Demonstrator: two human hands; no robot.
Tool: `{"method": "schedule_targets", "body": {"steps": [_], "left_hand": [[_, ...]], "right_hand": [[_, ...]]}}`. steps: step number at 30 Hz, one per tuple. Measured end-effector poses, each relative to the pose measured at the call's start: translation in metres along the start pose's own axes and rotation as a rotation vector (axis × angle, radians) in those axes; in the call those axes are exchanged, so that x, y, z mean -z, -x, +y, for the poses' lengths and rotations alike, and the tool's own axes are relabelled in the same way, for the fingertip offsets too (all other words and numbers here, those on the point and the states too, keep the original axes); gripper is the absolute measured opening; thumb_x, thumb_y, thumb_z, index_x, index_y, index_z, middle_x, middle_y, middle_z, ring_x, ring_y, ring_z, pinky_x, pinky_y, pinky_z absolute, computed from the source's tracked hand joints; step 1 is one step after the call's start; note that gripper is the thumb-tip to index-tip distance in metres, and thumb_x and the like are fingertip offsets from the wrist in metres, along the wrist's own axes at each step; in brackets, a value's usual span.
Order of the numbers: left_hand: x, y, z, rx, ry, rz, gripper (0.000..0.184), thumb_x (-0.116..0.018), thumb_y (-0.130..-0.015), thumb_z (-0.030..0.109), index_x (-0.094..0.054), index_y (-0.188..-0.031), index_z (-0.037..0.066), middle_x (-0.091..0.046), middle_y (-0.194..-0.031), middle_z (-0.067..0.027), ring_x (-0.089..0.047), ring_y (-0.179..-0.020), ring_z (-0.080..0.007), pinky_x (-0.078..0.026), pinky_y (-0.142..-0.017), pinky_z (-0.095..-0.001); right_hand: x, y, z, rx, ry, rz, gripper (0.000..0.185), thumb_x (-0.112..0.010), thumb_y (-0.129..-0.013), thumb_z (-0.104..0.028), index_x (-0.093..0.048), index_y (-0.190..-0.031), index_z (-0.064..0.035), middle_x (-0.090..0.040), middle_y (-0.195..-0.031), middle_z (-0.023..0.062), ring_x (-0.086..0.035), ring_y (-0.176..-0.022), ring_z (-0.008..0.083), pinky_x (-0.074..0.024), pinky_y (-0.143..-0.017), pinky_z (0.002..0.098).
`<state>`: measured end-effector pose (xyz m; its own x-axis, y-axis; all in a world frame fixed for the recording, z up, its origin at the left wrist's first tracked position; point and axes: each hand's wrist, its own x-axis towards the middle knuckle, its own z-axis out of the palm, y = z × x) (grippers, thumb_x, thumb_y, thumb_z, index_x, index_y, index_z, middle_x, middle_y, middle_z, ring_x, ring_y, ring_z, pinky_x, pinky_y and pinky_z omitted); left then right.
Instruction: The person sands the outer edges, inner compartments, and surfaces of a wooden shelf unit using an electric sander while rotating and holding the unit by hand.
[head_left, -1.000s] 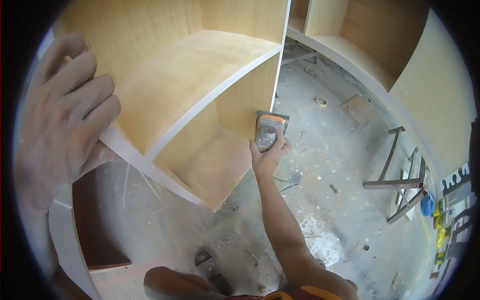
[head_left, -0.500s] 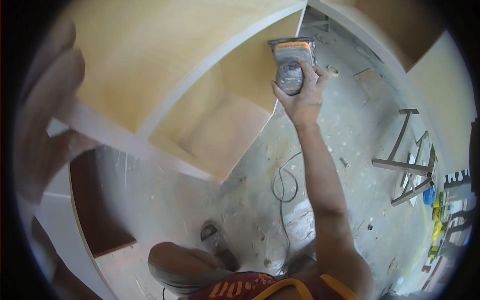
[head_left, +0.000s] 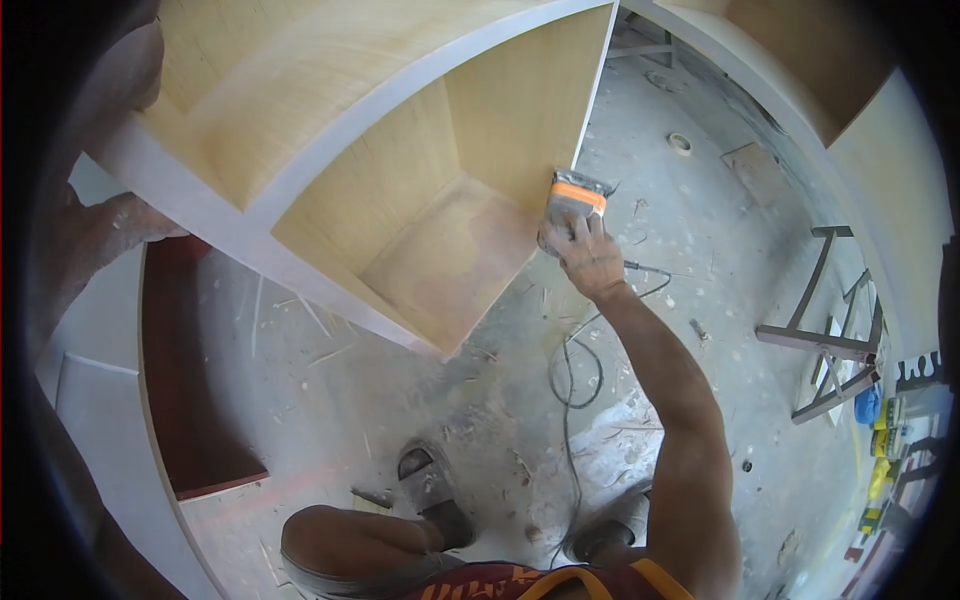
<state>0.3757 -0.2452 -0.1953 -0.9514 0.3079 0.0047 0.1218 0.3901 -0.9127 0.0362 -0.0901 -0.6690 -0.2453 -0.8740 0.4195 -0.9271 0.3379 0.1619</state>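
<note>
My right hand [head_left: 588, 258] is wrapped round a dusty grey power sander [head_left: 578, 196] with an orange band. The sander is at the right-hand white edge of an open wooden cabinet [head_left: 345, 158]; whether its pad presses on that edge I cannot tell. From the sander a dark cord [head_left: 567, 400] runs down and loops on the floor. At the far left, my left hand [head_left: 95, 235] grips the cabinet's left edge, thumb below and fingers above, partly lost in the dark rim of the view. Pale bare wood and a reddish, dusty panel show inside the cabinet.
Another cabinet [head_left: 885, 180] stands at the right. Near it are a metal trestle [head_left: 818, 340], a roll of tape [head_left: 680, 144] and a flat board [head_left: 755, 172]. A reddish-brown panel [head_left: 190, 400] is at lower left. Debris and white dust cover the concrete floor [head_left: 500, 400].
My right hand has brought the sander down along the cabinet's right edge, nearer to me, and the elbow bends more. My left hand stays at the cabinet's left edge. The view has shifted slightly.
</note>
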Motion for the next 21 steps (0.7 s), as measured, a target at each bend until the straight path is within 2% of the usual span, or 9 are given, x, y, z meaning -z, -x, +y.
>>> {"method": "schedule_targets", "body": {"steps": [1,3,4,6,7,10,13,18,21], "left_hand": [[0.000,0.001,0.000,-0.001,0.000,0.004,0.046,-0.082,-0.076,0.050,-0.065,-0.080,0.007,-0.058,-0.080,-0.0030,-0.056,-0.081,-0.0228,-0.044,-0.089,-0.0444],[-0.001,0.001,0.000,-0.008,0.005,0.016,0.047,-0.082,-0.076,0.052,-0.065,-0.080,0.008,-0.058,-0.079,-0.0023,-0.056,-0.080,-0.0223,-0.044,-0.089,-0.0444],[-0.001,0.000,0.000,-0.008,0.004,0.026,0.047,-0.082,-0.076,0.053,-0.065,-0.080,0.009,-0.058,-0.079,-0.0019,-0.055,-0.080,-0.0220,-0.043,-0.089,-0.0444],[-0.001,0.000,-0.002,-0.007,-0.006,0.043,0.048,-0.082,-0.077,0.055,-0.065,-0.079,0.010,-0.057,-0.078,-0.0012,-0.054,-0.079,-0.0215,-0.043,-0.088,-0.0444],[-0.002,0.001,-0.005,-0.003,-0.013,0.051,0.049,-0.082,-0.077,0.056,-0.065,-0.079,0.010,-0.057,-0.078,-0.0008,-0.054,-0.078,-0.0212,-0.042,-0.088,-0.0444],[-0.003,0.003,-0.004,-0.009,-0.040,0.077,0.050,-0.081,-0.077,0.058,-0.065,-0.079,0.011,-0.057,-0.077,0.0003,-0.053,-0.077,-0.0205,-0.041,-0.087,-0.0443],[-0.004,-0.001,-0.006,-0.024,-0.066,0.088,0.051,-0.081,-0.077,0.061,-0.064,-0.079,0.013,-0.056,-0.075,0.0014,-0.052,-0.076,-0.0197,-0.040,-0.086,-0.0443],[0.001,-0.002,-0.005,-0.050,-0.088,0.069,0.053,-0.080,-0.077,0.066,-0.064,-0.078,0.015,-0.055,-0.074,0.0032,-0.050,-0.073,-0.0185,-0.038,-0.085,-0.0443],[0.003,-0.005,-0.008,-0.068,-0.089,0.052,0.054,-0.080,-0.077,0.068,-0.064,-0.078,0.016,-0.054,-0.073,0.0043,-0.049,-0.072,-0.0177,-0.037,-0.084,-0.0443]], "right_hand": [[0.015,-0.009,0.002,-0.001,0.002,-0.004,0.056,-0.066,-0.091,-0.010,-0.057,-0.140,-0.0363,-0.058,-0.133,0.0086,-0.063,-0.114,0.0374,-0.0661,-0.077,0.0430],[0.048,-0.028,-0.001,-0.004,0.057,0.048,0.073,-0.077,-0.085,-0.014,-0.052,-0.151,-0.0327,-0.057,-0.133,0.0099,-0.062,-0.114,0.0364,-0.0656,-0.079,0.0427],[0.057,-0.036,-0.008,-0.011,0.059,0.043,0.073,-0.077,-0.085,-0.014,-0.052,-0.151,-0.0327,-0.057,-0.133,0.0099,-0.062,-0.114,0.0364,-0.0656,-0.079,0.0427],[0.070,-0.056,-0.027,-0.112,0.070,-0.018,0.066,-0.067,-0.092,-0.012,-0.050,-0.153,-0.0313,-0.056,-0.135,0.0114,-0.063,-0.113,0.0386,-0.0661,-0.076,0.0416],[0.062,-0.060,-0.034,-0.100,0.138,-0.042,0.063,-0.063,-0.095,-0.010,-0.049,-0.153,-0.0307,-0.054,-0.137,0.0123,-0.063,-0.112,0.0413,-0.0655,-0.079,0.0438],[0.012,-0.050,-0.048,-0.101,0.043,-0.149,0.054,-0.063,-0.096,-0.012,-0.053,-0.147,-0.0271,-0.052,-0.139,0.0125,-0.062,-0.112,0.0438,-0.0644,-0.083,0.0463],[-0.041,-0.028,-0.052,-0.065,0.091,-0.129,0.044,-0.062,-0.096,-0.014,-0.056,-0.138,-0.0261,-0.050,-0.139,0.0114,-0.062,-0.112,0.0441,-0.0631,-0.086,0.0472],[-0.045,-0.010,-0.034,-0.037,0.067,-0.119,0.042,-0.061,-0.097,-0.015,-0.055,-0.136,-0.0293,-0.050,-0.138,0.0109,-0.061,-0.113,0.0416,-0.0629,-0.087,0.0466],[-0.003,-0.026,-0.020,-0.033,0.051,-0.076,0.046,-0.061,-0.097,-0.015,-0.052,-0.139,-0.0315,-0.050,-0.137,0.0114,-0.061,-0.113,0.0404,-0.0631,-0.085,0.0464]]}}
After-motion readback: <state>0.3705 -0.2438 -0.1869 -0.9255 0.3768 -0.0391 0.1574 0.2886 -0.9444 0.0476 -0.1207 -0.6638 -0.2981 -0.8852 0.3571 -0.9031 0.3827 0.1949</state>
